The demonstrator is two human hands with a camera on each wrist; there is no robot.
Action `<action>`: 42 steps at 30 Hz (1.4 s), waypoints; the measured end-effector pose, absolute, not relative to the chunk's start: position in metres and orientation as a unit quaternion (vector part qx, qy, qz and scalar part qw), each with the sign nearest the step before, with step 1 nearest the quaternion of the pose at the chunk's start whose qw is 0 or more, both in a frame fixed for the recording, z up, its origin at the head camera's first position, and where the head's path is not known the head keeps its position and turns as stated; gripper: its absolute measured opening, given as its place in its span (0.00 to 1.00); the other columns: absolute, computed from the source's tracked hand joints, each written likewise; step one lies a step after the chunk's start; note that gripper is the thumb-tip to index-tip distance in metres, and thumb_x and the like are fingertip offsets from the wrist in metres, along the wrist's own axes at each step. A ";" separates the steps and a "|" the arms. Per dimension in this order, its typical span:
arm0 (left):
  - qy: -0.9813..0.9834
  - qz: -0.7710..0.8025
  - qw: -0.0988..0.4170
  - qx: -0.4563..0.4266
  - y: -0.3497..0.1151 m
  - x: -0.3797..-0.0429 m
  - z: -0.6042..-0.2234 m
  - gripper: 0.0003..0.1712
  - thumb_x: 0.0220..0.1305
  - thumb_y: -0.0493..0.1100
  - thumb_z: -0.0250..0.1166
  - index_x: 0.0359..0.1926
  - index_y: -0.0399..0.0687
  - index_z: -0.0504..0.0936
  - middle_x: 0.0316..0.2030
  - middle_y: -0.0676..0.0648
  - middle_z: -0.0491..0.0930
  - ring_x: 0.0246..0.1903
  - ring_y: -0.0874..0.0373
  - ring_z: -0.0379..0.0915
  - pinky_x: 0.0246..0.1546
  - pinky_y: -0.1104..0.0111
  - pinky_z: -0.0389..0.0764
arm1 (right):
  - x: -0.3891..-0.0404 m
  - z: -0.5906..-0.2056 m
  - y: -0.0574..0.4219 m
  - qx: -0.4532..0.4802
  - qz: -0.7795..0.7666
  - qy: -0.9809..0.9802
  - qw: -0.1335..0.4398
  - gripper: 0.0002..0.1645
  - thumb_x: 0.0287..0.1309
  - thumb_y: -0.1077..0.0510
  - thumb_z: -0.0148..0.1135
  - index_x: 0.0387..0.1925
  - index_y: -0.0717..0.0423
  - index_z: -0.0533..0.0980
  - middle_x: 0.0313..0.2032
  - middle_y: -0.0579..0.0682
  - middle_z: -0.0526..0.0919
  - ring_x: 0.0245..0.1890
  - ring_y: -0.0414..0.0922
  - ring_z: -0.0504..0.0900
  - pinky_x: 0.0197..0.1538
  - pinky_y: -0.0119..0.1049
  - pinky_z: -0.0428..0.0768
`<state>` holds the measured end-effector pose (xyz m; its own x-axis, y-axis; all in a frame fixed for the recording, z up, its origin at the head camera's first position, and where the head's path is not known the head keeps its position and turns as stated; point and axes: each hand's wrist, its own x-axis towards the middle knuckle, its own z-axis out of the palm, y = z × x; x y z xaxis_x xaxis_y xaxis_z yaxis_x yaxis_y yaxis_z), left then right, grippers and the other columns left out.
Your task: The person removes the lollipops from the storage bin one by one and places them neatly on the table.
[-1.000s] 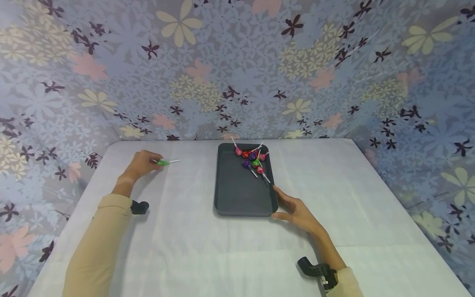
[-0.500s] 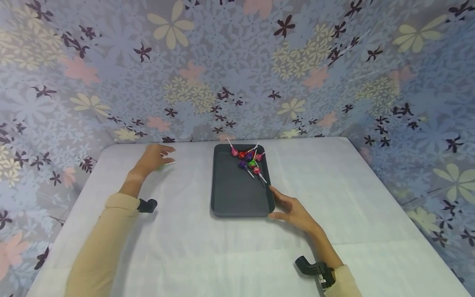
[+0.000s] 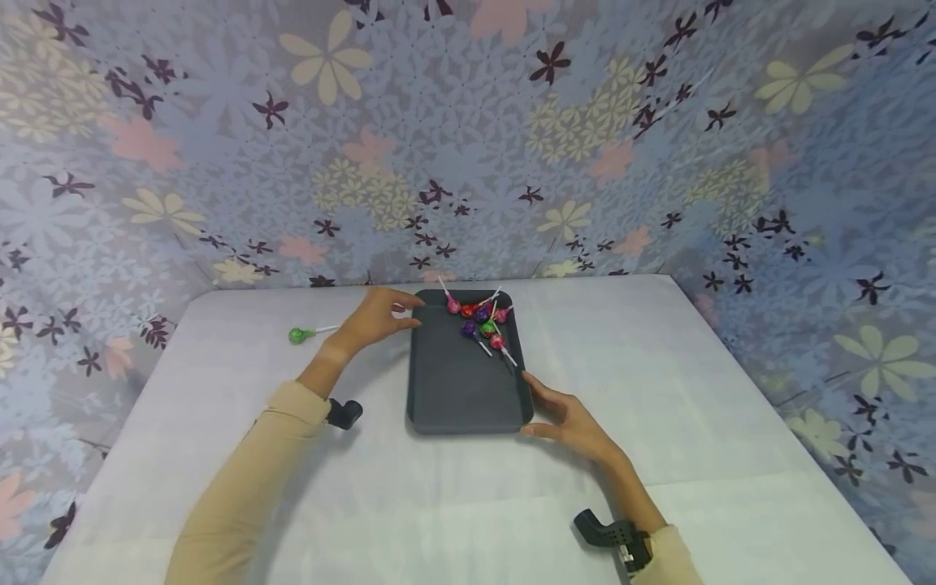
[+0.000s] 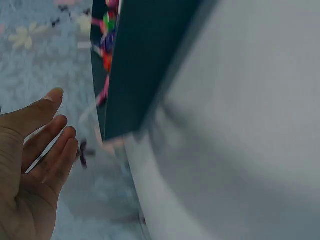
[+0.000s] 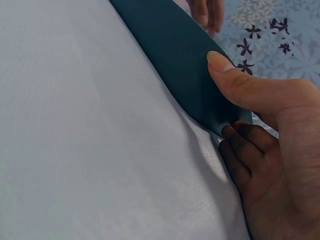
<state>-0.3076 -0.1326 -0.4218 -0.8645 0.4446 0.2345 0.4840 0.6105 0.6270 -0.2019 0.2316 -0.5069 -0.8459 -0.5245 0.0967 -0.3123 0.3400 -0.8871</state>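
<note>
A dark grey rectangular tray [image 3: 468, 390] lies on the white-covered table, several wrapped lollipops [image 3: 483, 329] heaped toward its far right part. My right hand [image 3: 574, 422] holds the tray's near right corner, thumb [image 5: 235, 82] against the near wall and fingers round the right side. By the far left corner is my left hand [image 3: 376, 317], its thumb and fingers parted and nothing between them. In the left wrist view the fingers [image 4: 57, 155] look relaxed and apart from the tray wall. A green lollipop [image 3: 296, 335] lies on the table left of the left hand.
The white cloth [image 3: 658, 366] covers the table on both sides of the tray. A floral curtain or wall [image 3: 468, 138] stands right behind the far edge and at both sides. A black wrist mount [image 3: 614, 536] sits on the right forearm.
My left hand has let go of the green lollipop, leaving it on the table, and moved right to the tray's far left corner. The right hand has stayed on the tray.
</note>
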 end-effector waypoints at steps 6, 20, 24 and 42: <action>-0.891 -0.354 -0.017 -0.283 -0.098 -0.314 -0.430 0.22 0.57 0.36 0.71 0.54 0.35 0.82 0.50 0.38 0.83 0.51 0.41 0.80 0.52 0.54 0.81 | -0.200 -0.509 0.231 -0.257 -0.515 0.811 0.101 0.52 0.52 0.56 0.73 0.74 0.55 0.57 0.73 0.56 0.57 0.72 0.57 0.59 0.65 0.18 0.59; -0.876 -0.407 -0.047 -0.255 -0.055 -0.329 -0.436 0.20 0.58 0.35 0.70 0.52 0.34 0.83 0.49 0.37 0.84 0.48 0.43 0.81 0.50 0.57 0.82 | -0.200 -0.507 0.232 -0.248 -0.500 0.823 0.102 0.53 0.51 0.51 0.74 0.74 0.50 0.57 0.74 0.51 0.56 0.75 0.52 0.54 0.68 0.19 0.55; -0.882 -0.406 -0.050 -0.234 -0.050 -0.332 -0.440 0.20 0.58 0.36 0.70 0.52 0.35 0.83 0.49 0.39 0.84 0.51 0.44 0.80 0.54 0.56 0.80 | -0.200 -0.506 0.232 -0.249 -0.504 0.820 0.104 0.53 0.51 0.52 0.74 0.74 0.52 0.57 0.74 0.52 0.56 0.75 0.52 0.54 0.67 0.18 0.55; -0.883 -0.421 -0.086 -0.191 -0.047 -0.339 -0.457 0.22 0.52 0.29 0.72 0.51 0.36 0.84 0.52 0.39 0.83 0.50 0.45 0.81 0.49 0.60 0.83 | -0.198 -0.508 0.233 -0.250 -0.504 0.820 0.103 0.53 0.51 0.52 0.73 0.74 0.49 0.57 0.75 0.50 0.55 0.75 0.51 0.53 0.68 0.19 0.54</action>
